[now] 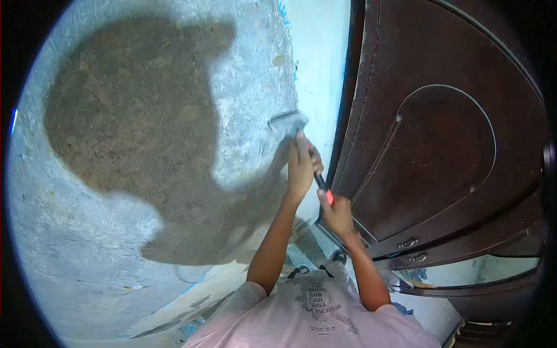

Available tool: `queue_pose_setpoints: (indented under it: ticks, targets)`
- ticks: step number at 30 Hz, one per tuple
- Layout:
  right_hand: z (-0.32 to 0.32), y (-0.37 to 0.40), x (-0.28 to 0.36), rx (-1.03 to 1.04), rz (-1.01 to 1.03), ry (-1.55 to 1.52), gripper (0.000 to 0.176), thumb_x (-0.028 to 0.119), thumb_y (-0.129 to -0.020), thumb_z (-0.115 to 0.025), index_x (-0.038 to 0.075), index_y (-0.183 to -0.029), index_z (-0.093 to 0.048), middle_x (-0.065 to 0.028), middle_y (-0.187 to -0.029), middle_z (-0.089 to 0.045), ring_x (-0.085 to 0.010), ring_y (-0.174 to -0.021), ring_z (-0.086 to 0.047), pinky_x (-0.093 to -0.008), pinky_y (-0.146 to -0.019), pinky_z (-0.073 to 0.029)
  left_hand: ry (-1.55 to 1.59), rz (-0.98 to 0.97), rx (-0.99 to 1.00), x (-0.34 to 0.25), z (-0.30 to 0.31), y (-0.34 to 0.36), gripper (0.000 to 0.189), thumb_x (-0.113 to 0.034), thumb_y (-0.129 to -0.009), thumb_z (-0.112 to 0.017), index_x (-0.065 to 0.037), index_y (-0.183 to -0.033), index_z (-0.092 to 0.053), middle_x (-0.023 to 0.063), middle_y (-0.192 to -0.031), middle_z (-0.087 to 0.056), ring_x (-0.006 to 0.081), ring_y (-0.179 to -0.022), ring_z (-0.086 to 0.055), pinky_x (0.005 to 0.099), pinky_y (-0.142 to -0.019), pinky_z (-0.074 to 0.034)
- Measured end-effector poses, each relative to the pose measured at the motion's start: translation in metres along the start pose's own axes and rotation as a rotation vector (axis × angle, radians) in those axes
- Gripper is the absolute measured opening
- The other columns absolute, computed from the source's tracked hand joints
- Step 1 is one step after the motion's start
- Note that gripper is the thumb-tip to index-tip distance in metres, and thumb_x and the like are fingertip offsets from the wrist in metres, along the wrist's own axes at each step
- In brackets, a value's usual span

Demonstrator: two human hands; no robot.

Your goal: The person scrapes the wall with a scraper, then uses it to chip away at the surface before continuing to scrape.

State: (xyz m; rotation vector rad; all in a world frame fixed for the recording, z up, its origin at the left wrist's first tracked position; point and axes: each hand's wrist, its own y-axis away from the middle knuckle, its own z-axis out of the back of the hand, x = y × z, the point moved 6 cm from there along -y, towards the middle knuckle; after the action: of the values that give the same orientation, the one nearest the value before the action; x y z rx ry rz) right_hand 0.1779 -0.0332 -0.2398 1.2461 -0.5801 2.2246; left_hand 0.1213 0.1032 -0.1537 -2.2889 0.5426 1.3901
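A long-handled wall scraper [319,181] with a black and red handle slants up and left in front of me. Its wide blade [288,122] lies against the grey wall [249,104], beside a strip of white paint [318,69]. My left hand [301,168] is closed around the upper handle, a little below the blade. Lower down, my right hand [337,216] grips the rear end of the handle, slightly blurred. Part of the handle is hidden under the fingers of both hands.
A dark brown wooden cabinet [441,139] with metal handles [408,242] stands close on my right. Shadows of my head and arms fall across the wall. Pale debris [203,301] lies along the wall's foot. My shoe [340,257] shows on the floor below.
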Motion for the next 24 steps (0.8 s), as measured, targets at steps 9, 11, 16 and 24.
queue_pose_setpoints:
  ticks: [9,11,16,24]
  targets:
    - [-0.009,0.011,-0.026,-0.011,0.003,0.003,0.068,0.058,-0.096,-0.054,-0.005,-0.07,-0.063,-0.0248,-0.055,-0.053,-0.0381,-0.051,-0.06,-0.049,-0.055,-0.045,0.011,0.134,-0.003,0.04,0.013,0.007,0.05,-0.057,-0.105,-0.033,-0.012,-0.085,-0.039,-0.0014,-0.062,-0.036,0.0092,-0.047,-0.036,0.026,-0.046,-0.035]
    - [-0.014,0.02,-0.034,-0.069,0.005,0.038,0.069,0.058,-0.097,-0.053,-0.004,-0.07,-0.064,-0.0251,-0.055,-0.053,-0.0392,-0.051,-0.06,-0.0496,-0.055,-0.044,0.032,0.151,-0.035,0.047,0.019,0.013,0.05,-0.057,-0.105,-0.033,-0.011,-0.086,-0.039,-0.0011,-0.062,-0.036,0.0094,-0.047,-0.036,0.0265,-0.045,-0.036]
    - [-0.018,0.013,-0.029,0.0,-0.054,0.044,0.073,0.061,-0.096,-0.052,-0.005,-0.067,-0.063,-0.021,-0.051,-0.053,-0.0358,-0.05,-0.061,-0.0488,-0.055,-0.046,-0.065,0.134,-0.009,0.04,0.018,0.008,0.051,-0.058,-0.105,-0.034,-0.011,-0.086,-0.039,-0.001,-0.062,-0.035,0.0096,-0.048,-0.037,0.0267,-0.044,-0.037]
    - [-0.028,0.026,-0.048,-0.019,0.001,0.069,0.058,0.044,-0.098,-0.059,-0.007,-0.071,-0.058,-0.0181,-0.05,-0.043,-0.0324,-0.041,-0.044,-0.0474,-0.047,-0.038,-0.031,0.154,-0.051,0.057,0.027,0.015,0.052,-0.059,-0.104,-0.035,-0.011,-0.086,-0.041,-0.0007,-0.061,-0.037,0.0096,-0.048,-0.037,0.0264,-0.045,-0.036]
